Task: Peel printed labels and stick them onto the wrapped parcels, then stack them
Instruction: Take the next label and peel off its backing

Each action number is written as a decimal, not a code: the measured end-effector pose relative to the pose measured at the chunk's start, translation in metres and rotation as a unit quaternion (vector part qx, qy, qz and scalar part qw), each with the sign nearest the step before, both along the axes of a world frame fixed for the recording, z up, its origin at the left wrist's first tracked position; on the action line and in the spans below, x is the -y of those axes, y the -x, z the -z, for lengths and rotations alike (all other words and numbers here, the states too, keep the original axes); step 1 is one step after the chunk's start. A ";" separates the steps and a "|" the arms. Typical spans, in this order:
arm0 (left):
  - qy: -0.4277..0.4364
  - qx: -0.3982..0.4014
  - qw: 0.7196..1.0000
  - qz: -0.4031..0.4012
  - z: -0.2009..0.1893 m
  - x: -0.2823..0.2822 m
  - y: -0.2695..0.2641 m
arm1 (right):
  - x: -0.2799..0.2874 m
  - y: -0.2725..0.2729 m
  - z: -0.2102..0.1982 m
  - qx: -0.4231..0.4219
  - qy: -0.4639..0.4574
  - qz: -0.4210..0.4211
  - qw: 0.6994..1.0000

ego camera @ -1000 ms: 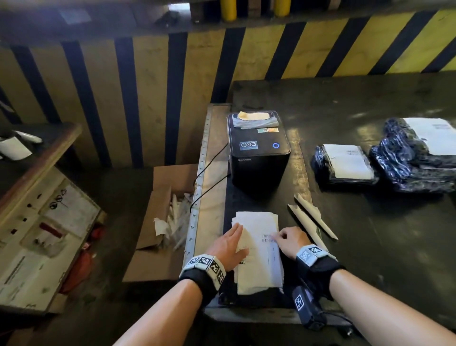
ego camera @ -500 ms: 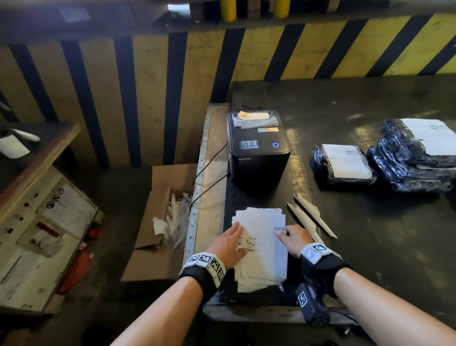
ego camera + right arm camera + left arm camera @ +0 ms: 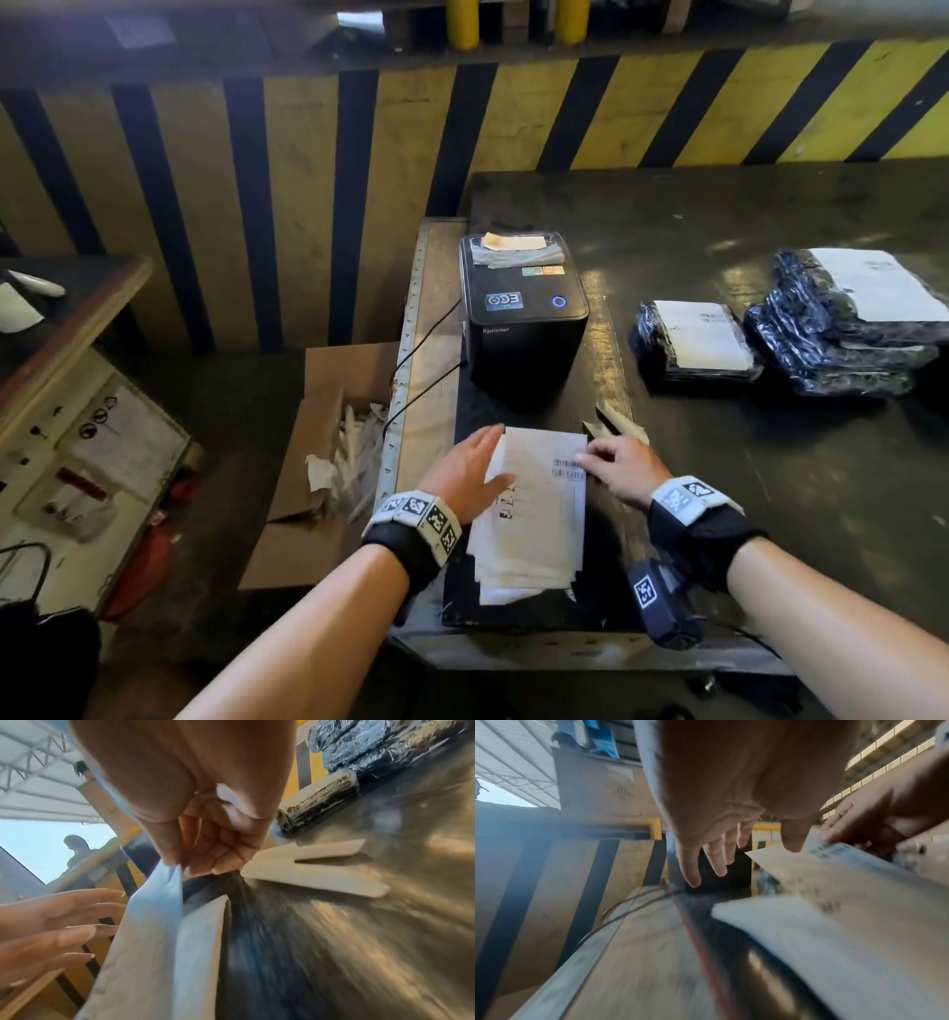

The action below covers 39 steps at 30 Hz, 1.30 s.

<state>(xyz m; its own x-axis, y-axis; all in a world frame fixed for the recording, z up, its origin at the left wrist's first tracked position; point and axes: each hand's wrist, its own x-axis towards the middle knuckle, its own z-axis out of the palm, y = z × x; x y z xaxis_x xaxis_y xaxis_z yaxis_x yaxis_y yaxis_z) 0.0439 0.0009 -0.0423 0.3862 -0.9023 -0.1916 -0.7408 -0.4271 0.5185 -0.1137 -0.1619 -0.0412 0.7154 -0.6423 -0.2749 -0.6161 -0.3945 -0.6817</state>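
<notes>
The right hand (image 3: 621,470) pinches the right edge of the top label (image 3: 539,462) between thumb and curled fingers, lifting it off the label stack (image 3: 524,555) at lower centre of the head view; the right wrist view shows that sheet (image 3: 154,912) raised clear of the one beneath; the left hand (image 3: 464,475) lies with its fingers spread and straight along the sheet's left side, thumb resting on the paper, holding nothing. To do this step well, I judge the left hand should press the lower sheets flat so that only one label comes away; the pull should stay low and slow, since a thin sheet may curl and stick to itself; the backing must be parted before the label goes to a parcel. The wrapped parcels (image 3: 842,329) sit at centre right, well apart from the hands; one (image 3: 693,342) lies alone beside a stack, and those whose tops show already carry labels. The dark table (image 3: 770,488) is scuffed and glossy; a black printer (image 3: 524,313) stands above the stack; backing strips (image 3: 616,424) lie just beside the right hand; a cardboard box (image 3: 318,462) of paper scraps sits on the floor at lower left; a yellow and black striped barrier (image 3: 359,180) fills the upper frame.
</notes>
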 end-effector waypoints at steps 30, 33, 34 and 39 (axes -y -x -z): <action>0.188 -0.035 0.968 0.160 -0.188 0.129 0.026 | 0.083 0.061 -0.186 0.146 0.109 -0.138 0.974; 0.193 -0.033 0.968 0.157 -0.190 0.128 0.026 | 0.078 0.062 -0.188 0.177 0.090 -0.136 0.971; 0.200 -0.035 0.967 0.154 -0.191 0.127 0.026 | 0.076 0.061 -0.189 0.190 0.083 -0.136 0.969; 0.224 -0.010 0.962 0.154 -0.203 0.127 0.020 | 0.068 0.050 -0.191 0.255 0.029 -0.131 0.958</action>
<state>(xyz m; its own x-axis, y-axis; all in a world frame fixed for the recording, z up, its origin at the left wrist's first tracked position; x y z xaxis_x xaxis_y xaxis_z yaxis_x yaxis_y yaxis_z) 0.0235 -0.1257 0.1602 0.0883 -0.9671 0.2385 -0.7850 0.0798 0.6143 -0.1639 -0.2302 0.1501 0.8860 -0.4257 0.1836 -0.0832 -0.5356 -0.8404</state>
